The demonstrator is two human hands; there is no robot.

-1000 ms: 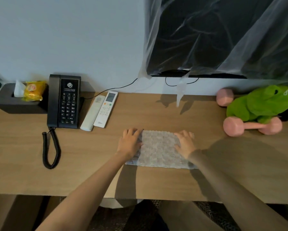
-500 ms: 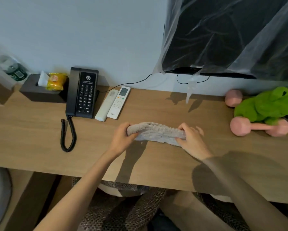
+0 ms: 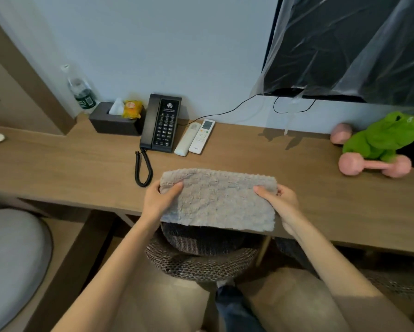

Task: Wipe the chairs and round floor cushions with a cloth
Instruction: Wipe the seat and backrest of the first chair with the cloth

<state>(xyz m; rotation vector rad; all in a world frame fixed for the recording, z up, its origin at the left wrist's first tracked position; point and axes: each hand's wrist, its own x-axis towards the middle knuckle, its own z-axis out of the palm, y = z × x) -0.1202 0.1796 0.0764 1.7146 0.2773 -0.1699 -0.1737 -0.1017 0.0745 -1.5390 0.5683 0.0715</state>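
Note:
A grey, nubbly cloth point(image 3: 219, 200) is held flat in the air above the front edge of the wooden desk point(image 3: 81, 168). My left hand point(image 3: 160, 202) grips its left edge and my right hand point(image 3: 281, 203) grips its right edge. Below the cloth, under the desk, sits a round woven brown cushion or stool point(image 3: 201, 262), partly hidden by the cloth and my arms. A round grey cushion point(image 3: 12, 262) lies on the floor at the lower left.
On the desk stand a black telephone point(image 3: 161, 123) with its coiled cord, two white remotes point(image 3: 195, 137), a black tissue box point(image 3: 116, 121), a water bottle point(image 3: 80, 89), pink dumbbells point(image 3: 373, 166) and a green plush toy point(image 3: 388, 135). A plastic-covered screen point(image 3: 349, 44) hangs above.
The cloth lay flat on the desk under both hands; both hands have lifted it off and pulled it toward me, now spread in the air. The view has tilted down.

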